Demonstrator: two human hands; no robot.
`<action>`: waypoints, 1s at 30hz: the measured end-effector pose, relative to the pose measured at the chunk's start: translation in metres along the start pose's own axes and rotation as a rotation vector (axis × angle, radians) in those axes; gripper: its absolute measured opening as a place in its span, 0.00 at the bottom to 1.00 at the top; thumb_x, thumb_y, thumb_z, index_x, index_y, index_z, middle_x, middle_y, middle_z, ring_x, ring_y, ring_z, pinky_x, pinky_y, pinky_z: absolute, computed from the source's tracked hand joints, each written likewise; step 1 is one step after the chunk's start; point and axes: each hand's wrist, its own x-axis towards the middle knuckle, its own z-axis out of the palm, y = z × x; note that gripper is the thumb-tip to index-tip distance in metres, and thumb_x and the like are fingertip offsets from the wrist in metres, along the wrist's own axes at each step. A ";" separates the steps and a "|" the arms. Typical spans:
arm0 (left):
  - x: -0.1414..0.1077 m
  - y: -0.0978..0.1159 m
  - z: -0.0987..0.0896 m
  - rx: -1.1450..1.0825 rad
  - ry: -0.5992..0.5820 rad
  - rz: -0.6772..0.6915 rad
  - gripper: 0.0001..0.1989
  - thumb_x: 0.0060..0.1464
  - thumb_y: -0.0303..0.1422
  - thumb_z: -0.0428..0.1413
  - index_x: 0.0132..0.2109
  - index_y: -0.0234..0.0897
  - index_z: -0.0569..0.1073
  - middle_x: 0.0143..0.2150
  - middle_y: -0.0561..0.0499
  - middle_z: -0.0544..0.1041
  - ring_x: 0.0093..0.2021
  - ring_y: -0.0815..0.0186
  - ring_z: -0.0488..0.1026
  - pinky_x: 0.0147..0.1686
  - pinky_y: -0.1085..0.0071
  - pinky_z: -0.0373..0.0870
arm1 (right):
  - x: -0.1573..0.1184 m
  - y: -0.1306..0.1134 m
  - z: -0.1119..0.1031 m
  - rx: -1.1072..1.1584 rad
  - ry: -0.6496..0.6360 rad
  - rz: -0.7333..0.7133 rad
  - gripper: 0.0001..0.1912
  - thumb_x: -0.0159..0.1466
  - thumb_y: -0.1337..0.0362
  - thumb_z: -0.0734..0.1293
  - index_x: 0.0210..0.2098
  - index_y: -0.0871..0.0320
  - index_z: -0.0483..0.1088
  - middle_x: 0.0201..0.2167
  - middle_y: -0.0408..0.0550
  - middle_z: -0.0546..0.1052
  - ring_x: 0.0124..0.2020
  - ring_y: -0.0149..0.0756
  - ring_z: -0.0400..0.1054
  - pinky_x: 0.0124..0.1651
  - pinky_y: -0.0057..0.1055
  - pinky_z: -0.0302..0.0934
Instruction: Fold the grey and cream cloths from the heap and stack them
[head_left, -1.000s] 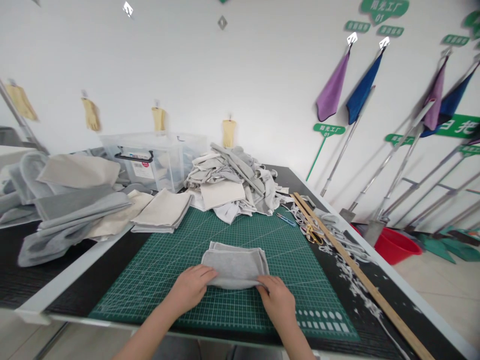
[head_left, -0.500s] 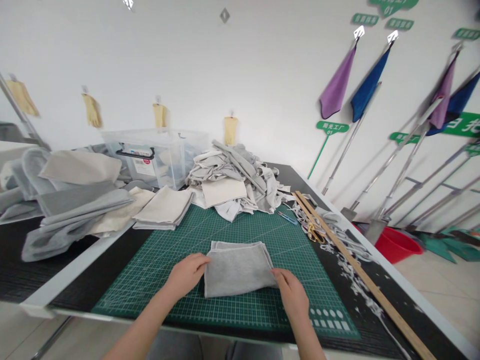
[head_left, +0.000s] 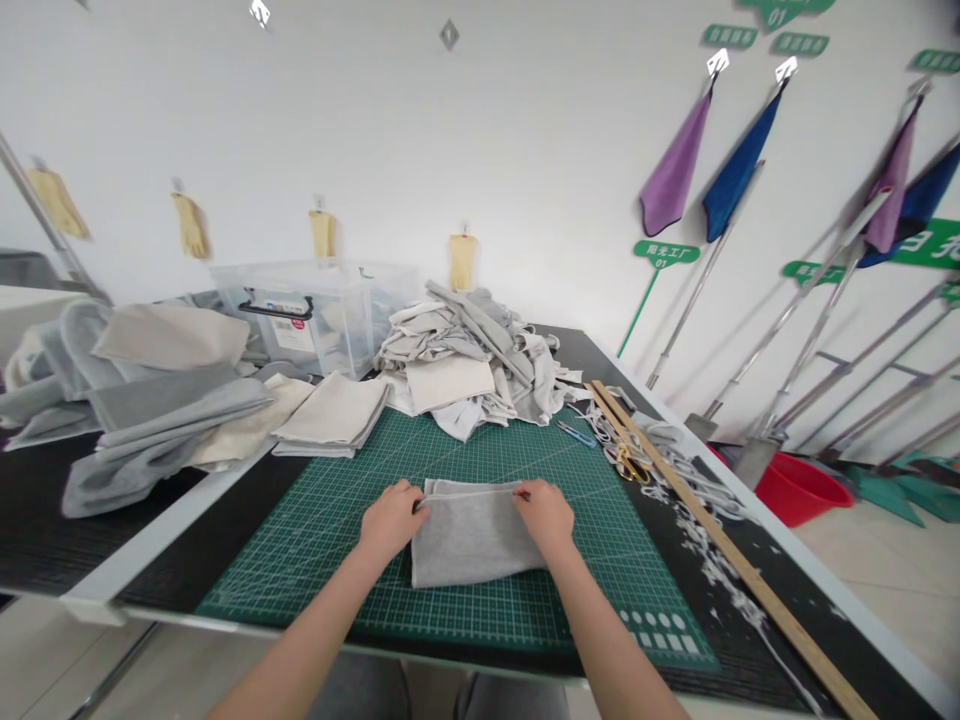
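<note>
A folded grey cloth [head_left: 472, 545] lies on the green cutting mat [head_left: 465, 630], with a pale edge along its far side. My left hand [head_left: 391, 518] pinches the cloth at its far left corner, fingers closed. At the far right corner, my right hand [head_left: 546, 515] grips the same far edge between thumb and fingers and covers part of the cloth's right side. Beyond the mat's left back edge sits a stack of folded cream cloths [head_left: 334, 415].
A heap of grey and cream cloth scraps [head_left: 465, 350] stands at the back. Grey cloths [head_left: 172, 390] and a clear plastic box [head_left: 300, 315] are on the left. To the right lie a long wooden ruler [head_left: 720, 545], blue snips [head_left: 576, 433], gold-handled scissors [head_left: 630, 464] and loose trimmings.
Both hands have moved from the cloth's sides to its far corners. My right hand has gone farther away and slightly left. The cloth stays nearly where it was.
</note>
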 end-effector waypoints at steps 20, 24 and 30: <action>0.012 0.046 -0.007 -0.358 -0.146 0.586 0.37 0.39 0.36 0.55 0.57 0.42 0.48 0.56 0.49 0.54 0.54 0.63 0.53 0.49 0.68 0.51 | -0.012 0.007 -0.001 0.627 -0.158 -0.340 0.09 0.52 0.60 0.60 0.23 0.58 0.65 0.20 0.40 0.66 0.23 0.28 0.59 0.27 0.24 0.53; 0.007 0.063 -0.005 -0.250 -0.327 0.696 0.24 0.41 0.34 0.53 0.49 0.44 0.62 0.43 0.54 0.69 0.42 0.64 0.65 0.39 0.71 0.60 | -0.030 0.013 -0.012 0.728 -0.198 -0.377 0.11 0.53 0.57 0.60 0.22 0.59 0.66 0.17 0.40 0.65 0.21 0.28 0.58 0.25 0.23 0.52; -0.010 0.043 -0.015 0.062 -0.189 0.551 0.07 0.42 0.29 0.50 0.30 0.41 0.72 0.34 0.53 0.70 0.38 0.64 0.64 0.39 0.69 0.57 | -0.056 0.030 -0.029 0.819 -0.189 -0.330 0.09 0.52 0.59 0.62 0.25 0.59 0.69 0.21 0.43 0.68 0.25 0.31 0.61 0.30 0.26 0.53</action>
